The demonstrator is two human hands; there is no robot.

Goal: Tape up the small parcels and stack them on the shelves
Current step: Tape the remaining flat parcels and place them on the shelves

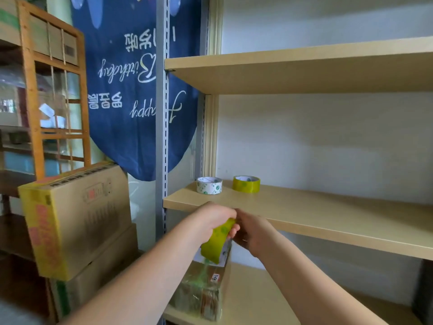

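Bright, even daylight; soft shadows lie under the shelves (304,73). Wide-angle bending curves the frame edges, and the lower left corner blurs.

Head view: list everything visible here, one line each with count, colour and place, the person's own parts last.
Tape roll in hand: 1, yellow-green, held over the parcel.
Parcel: 1, brown with clear tape, on the lowest shelf.
Spare tape rolls: 2, white and yellow, lying flat on the middle shelf, apart.
Shelves: 3 boards in view, pale beige, right.
Cardboard boxes: 2 stacked, brown, the top one with yellow tape, left.
Banner: 1, dark blue with white writing, hanging upside down, centre.
Wooden rack: 1, orange-brown, far left, holding boxes.
Left hand: grips the tape roll.
Right hand: at the roll's edge; its fingertips are hidden.
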